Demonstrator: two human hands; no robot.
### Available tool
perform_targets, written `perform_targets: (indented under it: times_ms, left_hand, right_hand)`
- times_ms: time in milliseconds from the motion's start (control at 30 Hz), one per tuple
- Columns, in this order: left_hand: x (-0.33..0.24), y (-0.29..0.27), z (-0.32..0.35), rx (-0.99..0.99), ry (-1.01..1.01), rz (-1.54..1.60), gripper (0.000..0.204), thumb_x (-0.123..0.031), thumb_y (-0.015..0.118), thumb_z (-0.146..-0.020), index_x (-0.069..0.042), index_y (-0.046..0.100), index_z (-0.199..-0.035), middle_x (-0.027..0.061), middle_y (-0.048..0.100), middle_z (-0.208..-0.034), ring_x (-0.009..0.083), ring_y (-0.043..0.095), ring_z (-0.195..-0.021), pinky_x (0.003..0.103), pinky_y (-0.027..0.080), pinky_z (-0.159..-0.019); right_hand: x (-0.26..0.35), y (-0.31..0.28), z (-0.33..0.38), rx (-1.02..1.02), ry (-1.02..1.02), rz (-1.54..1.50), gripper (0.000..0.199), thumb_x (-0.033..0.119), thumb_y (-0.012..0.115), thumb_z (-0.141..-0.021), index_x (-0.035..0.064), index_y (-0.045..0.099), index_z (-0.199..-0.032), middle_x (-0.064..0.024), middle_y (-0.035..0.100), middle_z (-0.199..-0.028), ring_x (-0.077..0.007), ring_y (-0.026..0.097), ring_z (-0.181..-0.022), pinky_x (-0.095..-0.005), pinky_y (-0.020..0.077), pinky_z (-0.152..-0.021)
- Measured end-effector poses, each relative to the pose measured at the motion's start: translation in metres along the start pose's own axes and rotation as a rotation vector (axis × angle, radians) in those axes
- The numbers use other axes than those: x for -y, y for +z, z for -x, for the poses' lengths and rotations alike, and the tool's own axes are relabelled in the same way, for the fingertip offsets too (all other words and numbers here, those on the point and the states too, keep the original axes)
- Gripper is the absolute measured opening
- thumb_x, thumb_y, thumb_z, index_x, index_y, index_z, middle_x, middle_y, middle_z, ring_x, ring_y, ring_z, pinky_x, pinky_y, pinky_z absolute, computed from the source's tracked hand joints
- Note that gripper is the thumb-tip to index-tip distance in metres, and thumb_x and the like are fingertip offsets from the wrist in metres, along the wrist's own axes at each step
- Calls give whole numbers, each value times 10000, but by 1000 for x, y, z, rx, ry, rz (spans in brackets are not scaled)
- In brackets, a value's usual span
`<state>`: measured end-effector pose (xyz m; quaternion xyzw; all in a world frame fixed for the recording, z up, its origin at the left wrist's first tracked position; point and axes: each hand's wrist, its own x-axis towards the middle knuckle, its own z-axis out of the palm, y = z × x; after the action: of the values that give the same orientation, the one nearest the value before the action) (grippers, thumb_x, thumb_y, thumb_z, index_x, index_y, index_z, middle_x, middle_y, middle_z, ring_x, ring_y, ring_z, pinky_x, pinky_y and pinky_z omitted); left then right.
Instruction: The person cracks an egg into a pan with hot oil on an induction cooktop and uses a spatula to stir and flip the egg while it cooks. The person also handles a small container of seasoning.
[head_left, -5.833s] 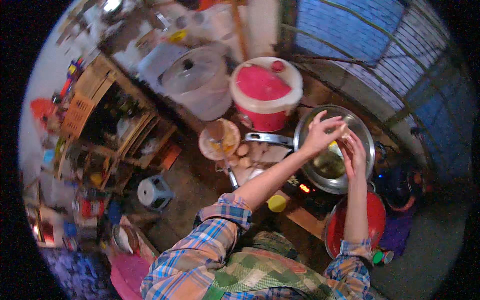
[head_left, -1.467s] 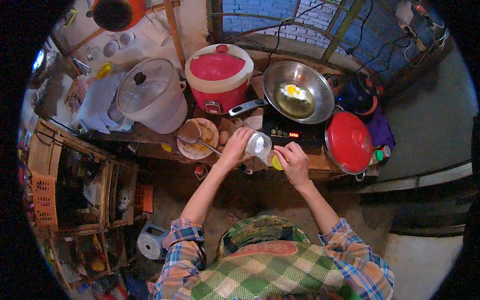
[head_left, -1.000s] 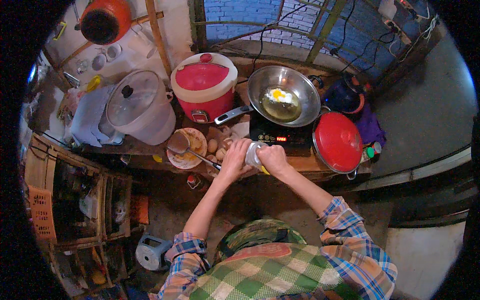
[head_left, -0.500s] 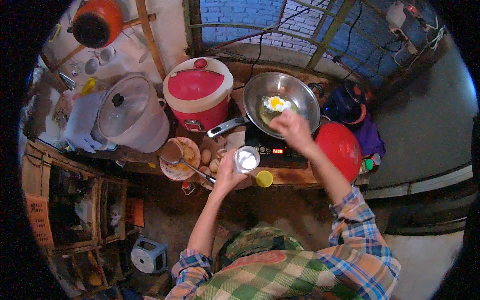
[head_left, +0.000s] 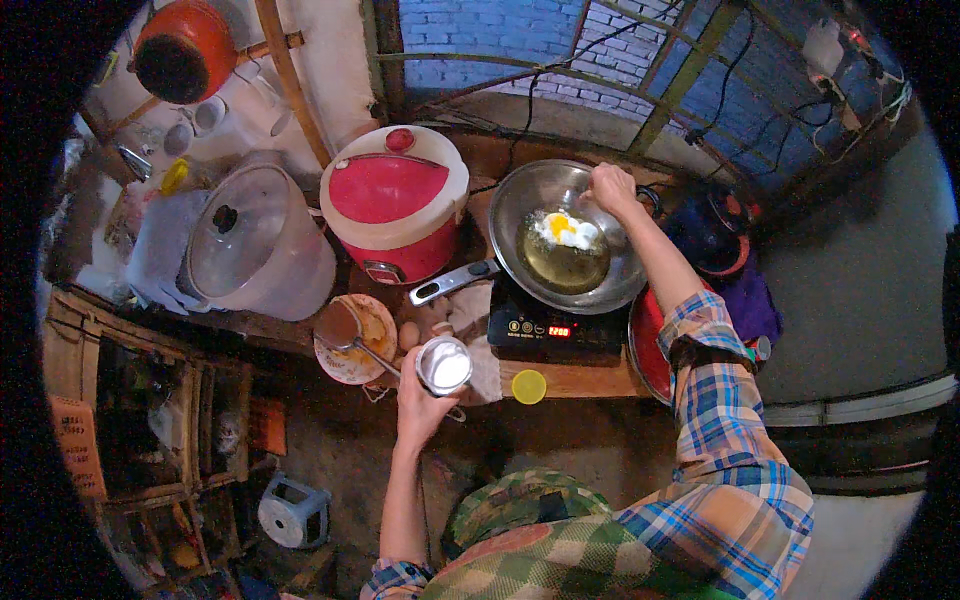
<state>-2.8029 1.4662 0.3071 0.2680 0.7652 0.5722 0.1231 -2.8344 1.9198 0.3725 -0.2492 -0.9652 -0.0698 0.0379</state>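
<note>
My left hand [head_left: 425, 400] is wrapped round a small round jar [head_left: 444, 365], open at the top, with something white inside. A ladle [head_left: 338, 326] lies across a patterned plate [head_left: 350, 372], its handle running up to my left hand. Over the far right part of a steel wok [head_left: 620, 270] is my right hand [head_left: 611, 188], fingers drawn together; what they hold, if anything, is hidden. In the wok a cracked egg [head_left: 563, 231] with a yellow yolk and whitening edges sits in yellowish oil. Beneath the wok is a black induction cooker [head_left: 540, 345] with a lit red display.
A red-and-white rice cooker [head_left: 390, 200] stands left of the wok, beside a large lidded pot [head_left: 265, 245]. Several eggs [head_left: 409, 335] lie near the plate. A yellow lid [head_left: 529, 386] sits at the counter's front edge. A dark pot [head_left: 705, 235] stands right.
My right hand has moved from over the wok's near side to its far right, away from the egg. The left hand has shifted slightly left and nearer with the jar.
</note>
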Motion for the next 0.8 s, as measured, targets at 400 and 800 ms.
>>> perform_targets:
  times_ms: [400,800]
  left_hand:
    - [-13,-57,49,-219,-72,-47,789,-116,829,-545,-31,403,-1203,102,493,-1151,217,498,-1087,324,381,-960]
    - [32,-126,206,-618,-282,-108,783,-188,815,-591,-64,406,-1247,125,458,-1224,259,446,-1160,356,352,-989]
  right_hand:
    - [13,-23,14,-197,-162,-30,191,93,607,-746,94,636,-934,-102,230,-1430,-319,500,-1078,-399,468,-830]
    - [278,-7,222,99,-768,-821,416,7,547,-796,61,479,-1202,-145,383,-1344,-319,443,-1173,-366,410,-920]
